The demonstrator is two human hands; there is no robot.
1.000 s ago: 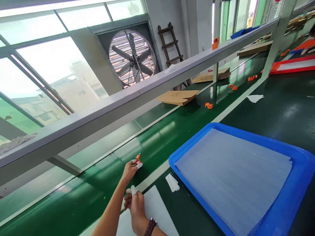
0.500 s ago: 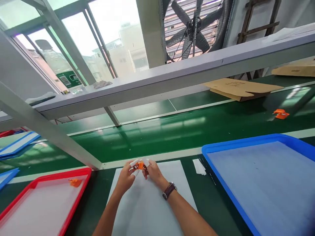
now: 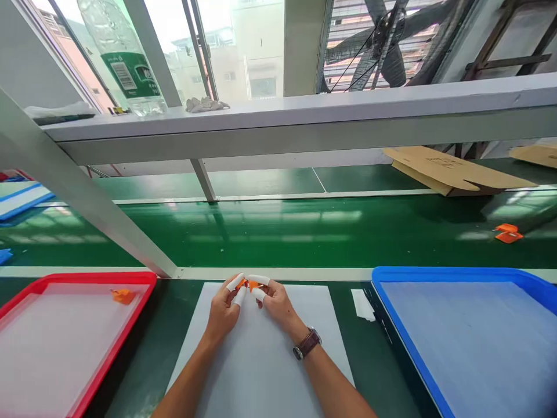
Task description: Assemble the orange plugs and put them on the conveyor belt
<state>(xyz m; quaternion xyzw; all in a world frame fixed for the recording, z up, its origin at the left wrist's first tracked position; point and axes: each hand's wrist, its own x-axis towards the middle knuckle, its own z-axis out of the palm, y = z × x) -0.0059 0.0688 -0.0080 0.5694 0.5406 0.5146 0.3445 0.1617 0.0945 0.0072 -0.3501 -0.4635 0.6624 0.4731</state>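
Between the fingertips of both hands is a small orange plastic part (image 3: 253, 285), mostly covered by the fingers, so its exact kind cannot be made out. My left hand (image 3: 226, 305) pinches its left side; my right hand (image 3: 274, 299) pinches its right side. White covers wrap several fingertips on each hand, and a dark-strapped watch is on the right wrist. Both hands are over the far end of a white sheet (image 3: 261, 360) on the dark green bench. To the left, a similar orange piece (image 3: 123, 296) lies in a red-rimmed tray (image 3: 150, 284).
A blue tray (image 3: 439, 274) stands at the right, beside a torn white paper scrap (image 3: 362, 305). Beyond the bench edge runs a green belt (image 3: 278, 232) with another orange piece (image 3: 508, 233) and flattened cardboard (image 3: 452, 168). A grey post (image 3: 100, 197) slants at the left below a shelf (image 3: 304, 130).
The camera view has levelled and shifted. Both hands still hold the orange part, which has turned between the fingers and is now more covered; the right fingers reach further over it.
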